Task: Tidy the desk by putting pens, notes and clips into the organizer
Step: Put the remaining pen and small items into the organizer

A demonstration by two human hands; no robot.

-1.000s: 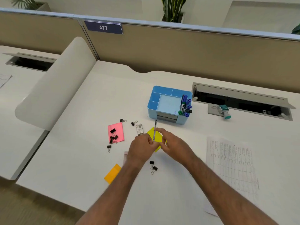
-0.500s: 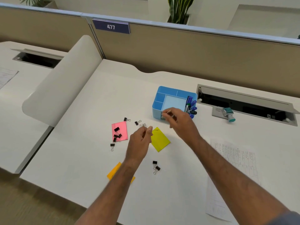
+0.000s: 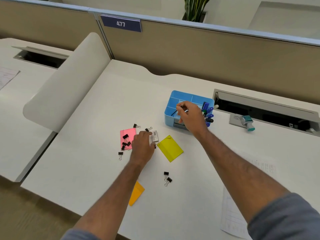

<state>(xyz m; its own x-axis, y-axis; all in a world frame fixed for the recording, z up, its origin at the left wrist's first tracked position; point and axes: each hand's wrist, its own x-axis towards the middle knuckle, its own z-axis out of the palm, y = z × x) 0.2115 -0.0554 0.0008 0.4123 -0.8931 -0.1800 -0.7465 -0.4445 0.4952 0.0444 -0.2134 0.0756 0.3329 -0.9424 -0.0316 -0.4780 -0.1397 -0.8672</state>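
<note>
Over the blue organizer [image 3: 187,97], my right hand [image 3: 191,116] pinches a thin dark pen [image 3: 174,112] between thumb and fingertips. Pen tilted, lower end already inside the front-left compartment. Held high by its upper end, I judge, so it can drop in without the hand catching the wall. Other pens and markers [image 3: 207,113] stand bunched at the organizer's right end, just beyond my knuckles. Wrist bent down, forearm stretched forward and across.

Left hand [image 3: 142,146] lies low on the bench [image 3: 97,153], palm down, fingers curled loosely. Fingertips touch a small white box [image 3: 155,135], probably staples; whether they grip it or only rest on it, I cannot tell. A binder clip's wire loop [image 3: 156,144] shows at the thumb side of this hand.

Left of that hand: pink note [image 3: 129,134] with several black clips [image 3: 125,141] on it, one loose clip [image 3: 120,154] nearer me. Right of it: yellow note [image 3: 170,148]. Nearer me, beside the forearm: two clips [image 3: 167,177] and an orange note [image 3: 136,193], partly hidden by the arm.

Notes and clips all remain outside the organizer; most of the tidying is ahead.
</note>
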